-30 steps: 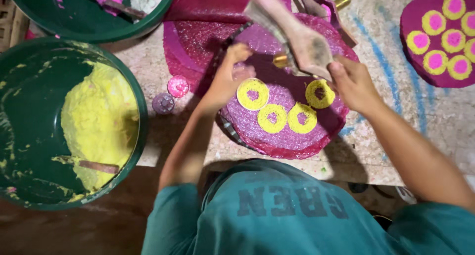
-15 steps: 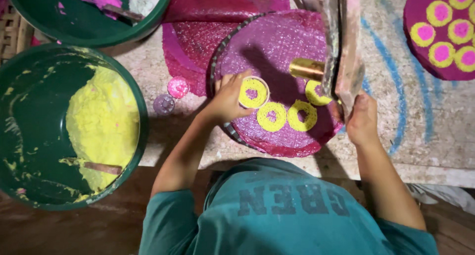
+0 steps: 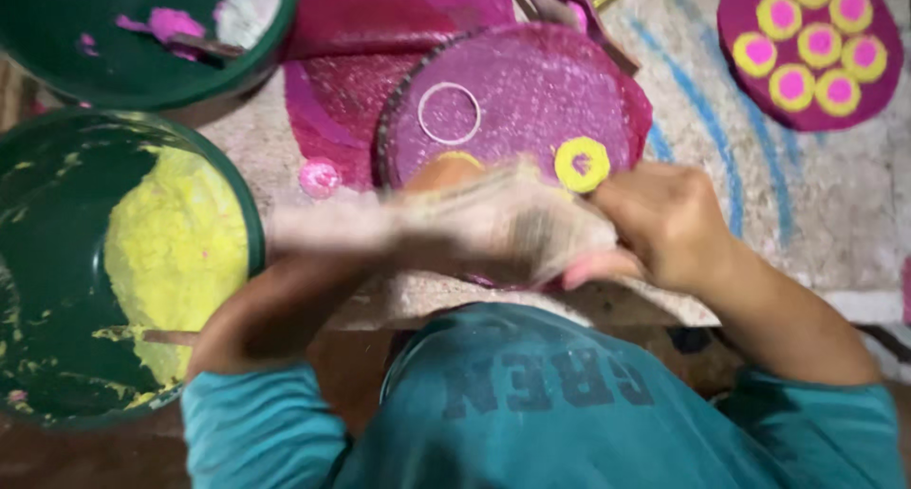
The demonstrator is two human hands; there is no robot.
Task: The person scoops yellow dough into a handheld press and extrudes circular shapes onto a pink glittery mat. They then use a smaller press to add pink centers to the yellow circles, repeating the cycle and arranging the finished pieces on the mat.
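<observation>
Both hands (image 3: 664, 225) grip blurred cloth (image 3: 474, 225) | left hand hidden behind it | purple disc (image 3: 531, 91) half covered

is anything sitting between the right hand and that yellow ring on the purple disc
Nothing visible lies between them. The right hand sits just below and to the right of the yellow ring on the purple disc, with only bare disc surface between. The blurred pale object the hand grips extends leftward, away from the ring.
</observation>
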